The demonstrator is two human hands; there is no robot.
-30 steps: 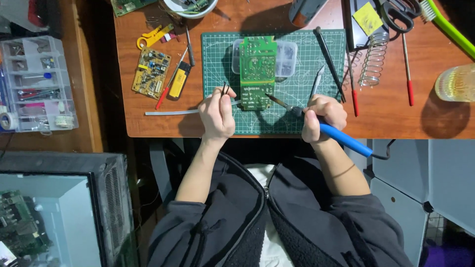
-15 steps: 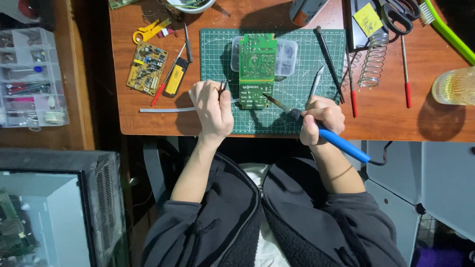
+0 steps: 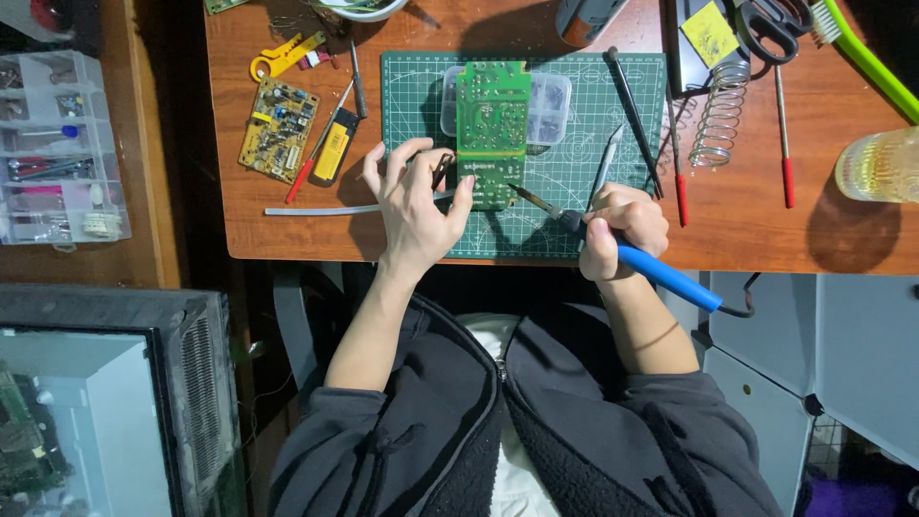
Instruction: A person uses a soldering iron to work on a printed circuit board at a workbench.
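Observation:
A green circuit board (image 3: 492, 124) lies on a green cutting mat (image 3: 574, 163), partly over a clear plastic parts box (image 3: 550, 101). My left hand (image 3: 414, 206) rests on the mat at the board's lower left edge, thumb against the board, fingers pinching something thin and dark that I cannot make out. My right hand (image 3: 622, 230) grips a blue-handled soldering iron (image 3: 661, 273), its tip touching the board's lower right corner.
A yellow circuit board (image 3: 279, 130), screwdrivers, a grey solder strip (image 3: 321, 210) and a yellow tool lie on the wooden desk (image 3: 747, 230) at left. Tweezers, probes, a metal coil stand (image 3: 716, 115), scissors and a glass (image 3: 876, 165) sit right. A clear organiser (image 3: 53, 148) stands far left.
The view has shifted slightly. My left hand has spread its fingers and its thumb now presses the board's edge. The soldering iron tip stays at the board's lower right.

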